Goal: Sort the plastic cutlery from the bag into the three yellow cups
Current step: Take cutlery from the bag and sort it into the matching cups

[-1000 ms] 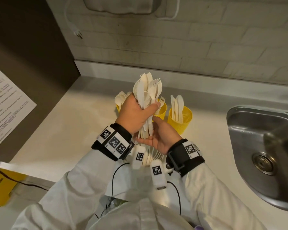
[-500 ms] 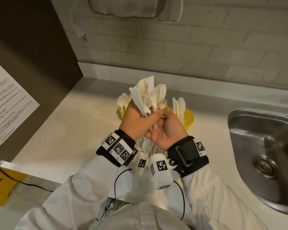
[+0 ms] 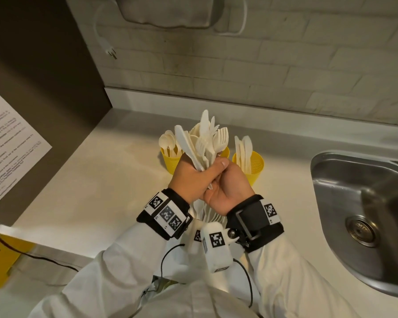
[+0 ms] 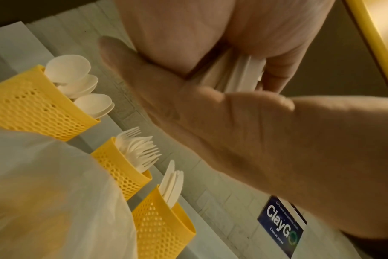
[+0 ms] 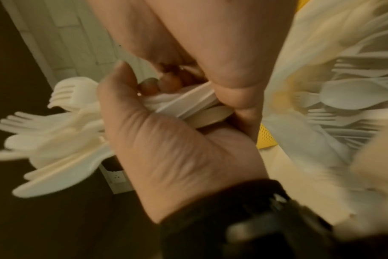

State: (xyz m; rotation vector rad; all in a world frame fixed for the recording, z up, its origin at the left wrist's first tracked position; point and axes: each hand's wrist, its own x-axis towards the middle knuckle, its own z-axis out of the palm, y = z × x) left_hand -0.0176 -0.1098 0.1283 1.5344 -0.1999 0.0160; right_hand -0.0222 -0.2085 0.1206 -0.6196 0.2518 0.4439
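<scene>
Counter (image 3: 83,180) unchanged; your left hand (image 3: 193,177) still grips cutlery bundle (image 3: 205,143), lifted higher; your right hand (image 3: 228,187) now curls around handles; cups (image 3: 253,166) behind.

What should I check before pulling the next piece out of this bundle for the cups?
1. Left hand grips the mixed cutlery bundle: ok.
2. Right hand on the bundle's handles: ok; whether it has one piece singled out: cannot tell.
3. Bundle sorted by type: not ok, knives and forks mixed.
4. Spoon cup, fork cup, knife cup upright, each one type: ok.
5. Room left in the cups: ok.
6. Bag emptied: not ok, cutlery inside.
</scene>
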